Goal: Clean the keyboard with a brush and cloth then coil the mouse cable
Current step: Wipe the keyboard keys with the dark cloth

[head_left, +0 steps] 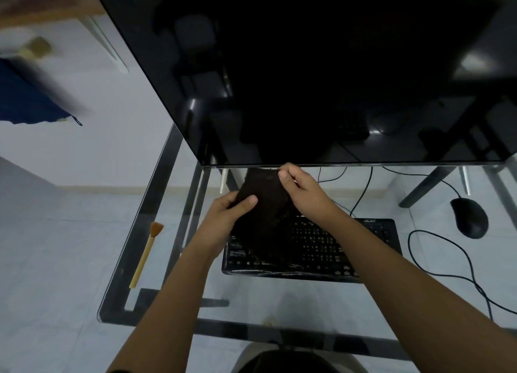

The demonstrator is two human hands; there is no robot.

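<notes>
A dark brown cloth [265, 213] hangs above the left part of the black keyboard [313, 246], held up by both hands. My left hand [226, 216] grips its left edge with the thumb on top. My right hand [302, 190] pinches its upper right corner. The cloth's lower end drapes onto the keys. A brush [147, 253] with a yellow handle and orange bristles lies on the glass to the left of the keyboard. The black mouse [470, 217] rests at the right, its cable [447, 255] looping loosely toward the near right.
A large dark monitor [307, 73] leans over the back of the glass desk [117, 302], just above my hands. Other black cables [363, 190] run behind the keyboard. A blue item [25, 95] is on the floor at the far left.
</notes>
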